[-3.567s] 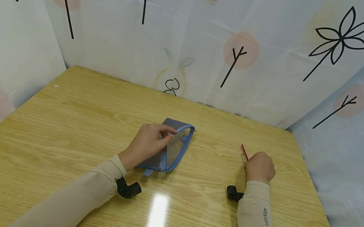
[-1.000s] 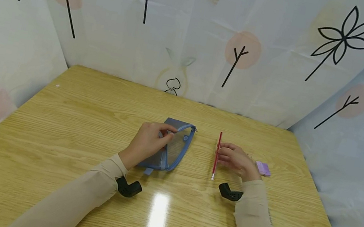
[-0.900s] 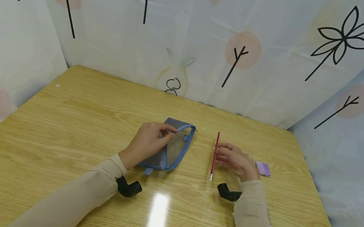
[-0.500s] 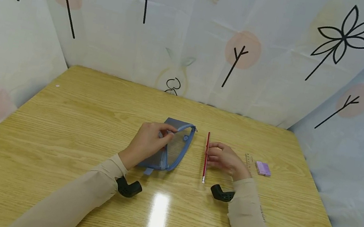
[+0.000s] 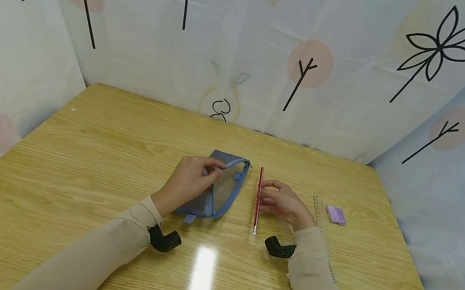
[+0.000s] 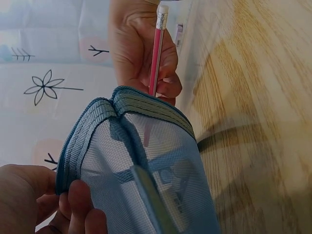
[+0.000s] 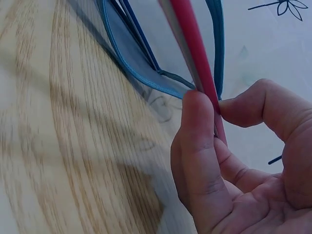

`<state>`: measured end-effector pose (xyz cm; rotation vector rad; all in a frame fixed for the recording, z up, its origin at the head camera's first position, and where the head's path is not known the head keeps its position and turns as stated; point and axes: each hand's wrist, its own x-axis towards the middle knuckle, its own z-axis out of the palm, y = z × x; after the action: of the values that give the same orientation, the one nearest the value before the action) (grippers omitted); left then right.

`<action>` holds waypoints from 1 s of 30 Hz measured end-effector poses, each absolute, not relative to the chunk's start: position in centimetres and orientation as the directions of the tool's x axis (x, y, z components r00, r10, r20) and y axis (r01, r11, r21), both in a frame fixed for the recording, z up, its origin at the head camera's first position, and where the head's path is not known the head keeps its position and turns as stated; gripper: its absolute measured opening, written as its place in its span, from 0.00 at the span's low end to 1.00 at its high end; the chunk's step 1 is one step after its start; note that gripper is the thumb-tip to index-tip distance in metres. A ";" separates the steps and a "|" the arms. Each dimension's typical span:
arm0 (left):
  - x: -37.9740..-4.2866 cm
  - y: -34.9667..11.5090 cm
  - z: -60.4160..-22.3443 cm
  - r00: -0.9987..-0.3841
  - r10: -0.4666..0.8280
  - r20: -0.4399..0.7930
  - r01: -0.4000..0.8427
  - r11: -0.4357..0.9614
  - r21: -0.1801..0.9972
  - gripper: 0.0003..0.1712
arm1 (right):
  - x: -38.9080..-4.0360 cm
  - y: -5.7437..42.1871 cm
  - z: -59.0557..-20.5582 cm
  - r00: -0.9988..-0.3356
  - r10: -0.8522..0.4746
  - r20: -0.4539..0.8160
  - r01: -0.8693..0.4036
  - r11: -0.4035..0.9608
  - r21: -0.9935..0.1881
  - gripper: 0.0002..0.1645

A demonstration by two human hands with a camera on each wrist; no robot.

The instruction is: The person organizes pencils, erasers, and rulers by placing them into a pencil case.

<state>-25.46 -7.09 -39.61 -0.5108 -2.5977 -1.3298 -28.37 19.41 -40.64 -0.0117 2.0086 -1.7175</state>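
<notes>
A blue mesh zip pencil case (image 5: 229, 191) lies mid-table with its zipped mouth spread toward the right. My left hand (image 5: 189, 181) pinches the upper edge of that mouth, seen also in the left wrist view, where the mesh (image 6: 170, 195) is see-through. Just right of the mouth, my right hand (image 5: 282, 204) pinches a red pencil (image 5: 258, 201) between thumb and fingertips. The pencil's white eraser end (image 6: 163, 9) points toward the near side of the table. In the right wrist view the pencil (image 7: 192, 39) crosses in front of the case opening.
A purple-and-white block (image 5: 336, 215), like an eraser, lies right of my right hand. Beside it is a clear ruler (image 5: 317, 206), partly hidden by the right sleeve. The wooden table (image 5: 120, 146) meets printed white curtains (image 5: 251, 39) at the back and sides.
My right hand has picked up the pencil and carried it leftward to near the case, uncovering the purple block and ruler. The left hand has kept its pinch on the case edge.
</notes>
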 end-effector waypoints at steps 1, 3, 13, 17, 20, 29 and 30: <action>-25.5 -7.1 -39.6 -0.925 0.220 0.310 0.380 0.541 0.751 0.13 | -28.3 19.3 -40.6 -0.879 -0.318 -0.356 0.301 0.208 -0.931 0.26; -25.5 -7.1 -39.7 -0.925 0.219 0.311 0.380 0.540 0.751 0.13 | -28.2 19.1 -40.4 -0.879 -0.323 -0.351 0.297 0.207 -0.932 0.26; -25.4 -7.1 -39.6 -0.927 0.219 0.304 0.374 0.528 0.763 0.13 | -27.8 18.2 -39.8 -0.868 -0.367 -0.335 0.276 0.205 -0.939 0.28; -25.3 -7.0 -39.6 -0.929 0.217 0.299 0.370 0.525 0.767 0.13 | -27.7 17.9 -39.7 -0.860 -0.388 -0.333 0.272 0.204 -0.940 0.26; -25.3 -7.0 -39.6 -0.930 0.217 0.296 0.367 0.523 0.769 0.14 | -27.7 17.7 -39.7 -0.852 -0.402 -0.335 0.279 0.194 -0.941 0.24; -25.4 -6.9 -39.7 -0.929 0.219 0.297 0.369 0.528 0.764 0.14 | -27.6 17.0 -40.0 -0.835 -0.439 -0.333 0.265 0.209 -0.941 0.22; -25.4 -6.9 -39.7 -0.929 0.220 0.298 0.370 0.528 0.764 0.14 | -27.6 17.0 -40.0 -0.833 -0.442 -0.332 0.263 0.211 -0.941 0.22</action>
<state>-25.35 -6.91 -39.67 -0.5065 -2.5985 -1.3594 -27.62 16.96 -40.02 -0.1656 1.9431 -1.6739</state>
